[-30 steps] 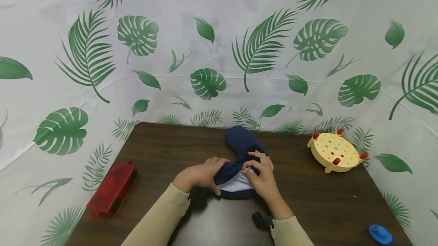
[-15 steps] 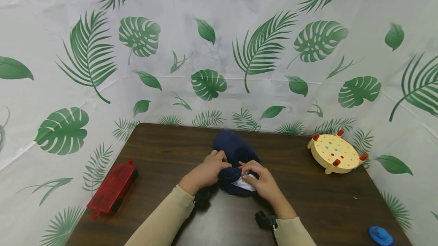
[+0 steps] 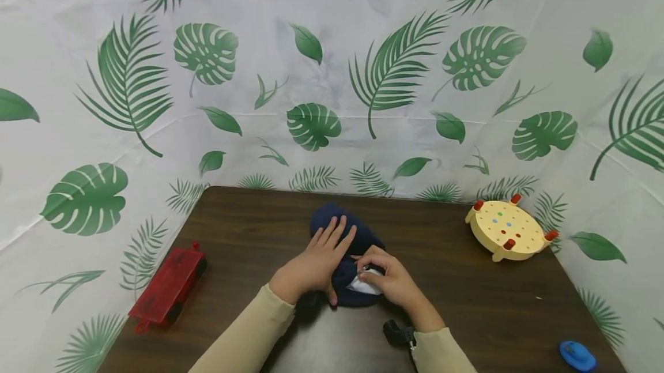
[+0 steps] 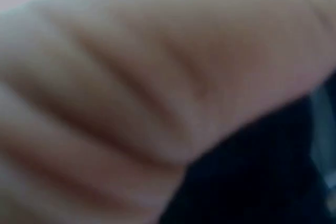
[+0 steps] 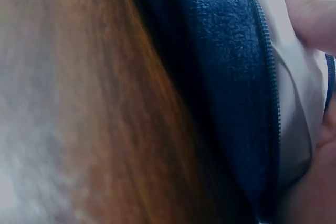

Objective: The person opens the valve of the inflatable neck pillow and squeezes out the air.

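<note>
A navy fleece cushion (image 3: pixel 332 224) lies in the middle of the dark wooden table (image 3: pixel 249 229), its zipper parted over a white inner lining (image 3: pixel 363 287). My left hand (image 3: pixel 319 260) lies flat on top of it, fingers straight and spread, pressing the fabric down. My right hand (image 3: pixel 384 281) pinches the cover's edge at the zipper opening. The right wrist view shows the navy fleece (image 5: pixel 231 87), the zipper teeth (image 5: pixel 270 77) and the white lining (image 5: pixel 294 129) close up. The left wrist view is filled by blurred skin.
A red plastic case (image 3: pixel 168 286) sits near the table's left edge. A round yellow peg board (image 3: pixel 508 230) with red pegs stands at the far right. A small blue object (image 3: pixel 577 355) lies at the near right corner. Leaf-print cloth walls surround the table.
My left hand has let go of the cover's edge, straightened its fingers and laid flat on the cushion. The cushion shifted left and bunched closer. Less white lining shows.
</note>
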The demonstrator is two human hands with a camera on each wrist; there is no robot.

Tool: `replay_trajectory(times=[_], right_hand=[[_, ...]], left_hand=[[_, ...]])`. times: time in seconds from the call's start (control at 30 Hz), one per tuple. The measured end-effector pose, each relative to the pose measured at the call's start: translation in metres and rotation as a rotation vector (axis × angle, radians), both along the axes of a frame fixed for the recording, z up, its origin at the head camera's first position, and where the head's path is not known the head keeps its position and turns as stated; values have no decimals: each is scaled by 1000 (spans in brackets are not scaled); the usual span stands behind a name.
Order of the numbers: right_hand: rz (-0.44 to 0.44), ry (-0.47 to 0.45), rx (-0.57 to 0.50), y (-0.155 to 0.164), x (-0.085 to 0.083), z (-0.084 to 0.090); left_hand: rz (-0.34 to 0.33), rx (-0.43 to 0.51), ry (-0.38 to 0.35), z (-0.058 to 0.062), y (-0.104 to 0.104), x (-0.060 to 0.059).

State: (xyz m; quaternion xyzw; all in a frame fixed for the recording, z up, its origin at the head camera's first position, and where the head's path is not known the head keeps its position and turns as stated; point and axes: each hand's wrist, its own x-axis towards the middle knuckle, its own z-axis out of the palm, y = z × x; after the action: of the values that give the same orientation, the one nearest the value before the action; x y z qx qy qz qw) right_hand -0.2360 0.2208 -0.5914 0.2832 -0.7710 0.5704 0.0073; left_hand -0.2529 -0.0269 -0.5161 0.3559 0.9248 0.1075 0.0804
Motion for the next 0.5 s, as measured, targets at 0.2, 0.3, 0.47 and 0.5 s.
replay_trajectory(times=[0.2, 0.3, 0.47, 0.5], right_hand=[[-11, 20, -38, -3, 3, 4], [-47, 53, -41, -3, 2, 4], [-111, 86, -37, -3, 1, 2], [-122, 86, -37, -3, 1, 2]], left_hand=[[95, -52, 87, -12, 2, -3], [138, -62, 148, -15, 6, -4], [139, -68, 205, -14, 7, -4], [137, -58, 204, -13, 7, -4]])
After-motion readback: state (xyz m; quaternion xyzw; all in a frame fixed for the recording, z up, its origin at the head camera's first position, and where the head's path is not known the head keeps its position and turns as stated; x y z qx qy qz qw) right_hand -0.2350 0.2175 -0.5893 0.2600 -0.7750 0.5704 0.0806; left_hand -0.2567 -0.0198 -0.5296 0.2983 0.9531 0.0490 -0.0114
